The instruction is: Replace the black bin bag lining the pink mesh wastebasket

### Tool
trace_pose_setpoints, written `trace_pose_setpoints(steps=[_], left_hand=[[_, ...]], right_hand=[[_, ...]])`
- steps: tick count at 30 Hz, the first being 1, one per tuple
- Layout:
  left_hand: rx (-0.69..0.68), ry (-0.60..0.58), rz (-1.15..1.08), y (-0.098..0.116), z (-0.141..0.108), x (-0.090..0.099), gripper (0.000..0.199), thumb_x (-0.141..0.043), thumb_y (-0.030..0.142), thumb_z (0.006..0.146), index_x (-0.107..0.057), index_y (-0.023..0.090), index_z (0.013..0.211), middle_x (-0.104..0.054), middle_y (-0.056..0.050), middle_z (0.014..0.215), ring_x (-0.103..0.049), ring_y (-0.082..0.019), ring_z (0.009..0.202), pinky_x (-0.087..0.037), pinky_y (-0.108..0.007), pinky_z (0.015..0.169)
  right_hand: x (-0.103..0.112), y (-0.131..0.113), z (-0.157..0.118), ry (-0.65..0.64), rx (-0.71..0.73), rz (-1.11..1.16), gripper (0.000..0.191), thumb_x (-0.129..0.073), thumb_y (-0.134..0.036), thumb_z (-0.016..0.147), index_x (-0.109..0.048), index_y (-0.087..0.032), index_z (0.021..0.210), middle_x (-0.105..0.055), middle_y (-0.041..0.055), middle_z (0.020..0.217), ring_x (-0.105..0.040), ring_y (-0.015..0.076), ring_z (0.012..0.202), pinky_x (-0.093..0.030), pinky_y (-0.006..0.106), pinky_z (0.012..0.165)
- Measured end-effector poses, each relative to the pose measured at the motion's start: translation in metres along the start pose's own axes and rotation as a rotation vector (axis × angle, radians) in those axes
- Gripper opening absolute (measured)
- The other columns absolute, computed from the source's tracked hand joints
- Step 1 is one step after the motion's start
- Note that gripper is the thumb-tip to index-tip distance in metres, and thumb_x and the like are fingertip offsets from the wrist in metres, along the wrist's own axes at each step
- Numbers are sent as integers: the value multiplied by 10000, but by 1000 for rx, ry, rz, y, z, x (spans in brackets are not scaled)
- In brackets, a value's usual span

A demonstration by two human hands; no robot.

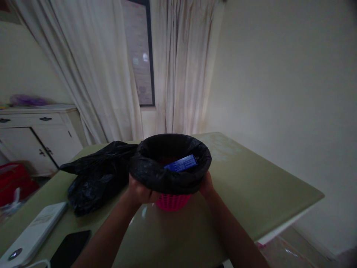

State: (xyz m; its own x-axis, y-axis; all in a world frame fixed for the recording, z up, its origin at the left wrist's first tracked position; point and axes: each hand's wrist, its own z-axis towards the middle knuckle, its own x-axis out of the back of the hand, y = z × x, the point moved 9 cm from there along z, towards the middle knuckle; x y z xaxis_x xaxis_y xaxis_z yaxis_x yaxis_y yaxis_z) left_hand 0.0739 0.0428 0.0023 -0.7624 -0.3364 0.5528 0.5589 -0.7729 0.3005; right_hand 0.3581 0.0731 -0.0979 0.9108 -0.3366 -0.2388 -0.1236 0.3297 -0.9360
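A pink slatted wastebasket (173,202) is on or just above the green tabletop, in the middle of the view. Its rim is covered by a black bin bag (170,183) folded down over the outside. Inside lies a blue box-like item with pale print (182,163). My left hand (141,190) grips the basket's left side under the folded bag edge. On the opposite side, my right hand (206,185) holds it, with its fingers mostly hidden behind the bag. To the left, a crumpled black plastic bag (102,178) lies close to my left hand.
The green table (251,186) ends in a corner at right. A white power-bank-like device (35,230) with a cable and a dark phone-like slab (71,247) lie front left. Beyond stand a white cabinet (52,137), a red bag (16,182) and curtains (100,67).
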Motion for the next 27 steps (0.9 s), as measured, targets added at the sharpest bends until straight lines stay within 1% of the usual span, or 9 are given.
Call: trace_pose_setpoints(steps=[2, 5, 8, 10, 14, 17, 20, 22, 27], left_hand=[[-177, 16, 67, 31, 12, 14, 389, -647, 427, 860, -584, 250, 519, -576, -31, 498, -581, -192, 506, -462, -354, 628], [-367, 3, 185, 69, 24, 29, 384, -586, 236, 896, -537, 230, 515, -512, 6, 455, -482, -139, 416, -288, -318, 511], [-399, 30, 186, 81, 31, 38, 357, -554, 183, 853, -502, 225, 502, -495, 17, 439, -455, -126, 394, -254, -311, 491], [-411, 74, 180, 81, 32, 41, 355, -533, 183, 826, -470, 224, 479, -480, 17, 421, -426, -117, 370, -236, -308, 481], [-429, 174, 193, 77, 30, 48, 382, -497, 191, 792, -396, 227, 425, -424, 11, 377, -371, -106, 328, -215, -312, 473], [-449, 212, 167, 78, 28, 52, 375, -482, 193, 768, -373, 229, 411, -403, 6, 371, -359, -107, 328, -217, -324, 475], [-459, 240, 137, 80, 27, 55, 367, -481, 197, 761, -376, 231, 412, -406, 4, 378, -361, -110, 338, -232, -332, 481], [-455, 262, 130, 80, 25, 56, 373, -489, 203, 761, -376, 231, 407, -395, 6, 371, -345, -109, 336, -230, -335, 480], [-430, 298, 149, 80, 22, 55, 372, -506, 221, 745, -382, 228, 394, -364, 6, 355, -308, -104, 332, -187, -337, 480]], right_hand=[[3, 22, 4, -32, -153, 297, 323, -842, -593, 794, -854, -278, 861, -892, 60, 1005, -833, 304, 1014, -676, 432, 941], [15, 41, 12, -51, -233, 411, 371, -920, -594, 718, -870, -284, 915, -895, 47, 1008, -840, 303, 1025, -670, 442, 985], [30, 45, 19, -45, -241, 450, 389, -933, -571, 715, -879, -266, 950, -896, 43, 1008, -844, 303, 1054, -662, 437, 1011], [42, 36, 22, -8, -201, 485, 356, -923, -539, 735, -879, -265, 959, -897, 31, 1009, -846, 293, 1058, -655, 434, 1030], [59, -13, 25, 70, -68, 485, 294, -930, -522, 754, -874, -305, 945, -892, -13, 1011, -839, 255, 1018, -658, 402, 1018], [56, -68, 29, 45, 32, 374, 307, -975, -536, 725, -859, -308, 895, -869, -20, 928, -810, 228, 883, -672, 357, 870], [36, -114, 36, -51, 27, 161, 374, -1033, -527, 677, -846, -264, 867, -780, -30, 738, -672, 159, 626, -577, 275, 609], [20, -134, 39, -109, -7, 1, 413, -1063, -499, 640, -842, -231, 862, -721, -39, 658, -558, 115, 535, -471, 239, 514], [-17, -167, 40, -230, 31, -314, 419, -1053, -486, 643, -831, -181, 826, -764, 10, 731, -603, 111, 608, -456, 216, 538]])
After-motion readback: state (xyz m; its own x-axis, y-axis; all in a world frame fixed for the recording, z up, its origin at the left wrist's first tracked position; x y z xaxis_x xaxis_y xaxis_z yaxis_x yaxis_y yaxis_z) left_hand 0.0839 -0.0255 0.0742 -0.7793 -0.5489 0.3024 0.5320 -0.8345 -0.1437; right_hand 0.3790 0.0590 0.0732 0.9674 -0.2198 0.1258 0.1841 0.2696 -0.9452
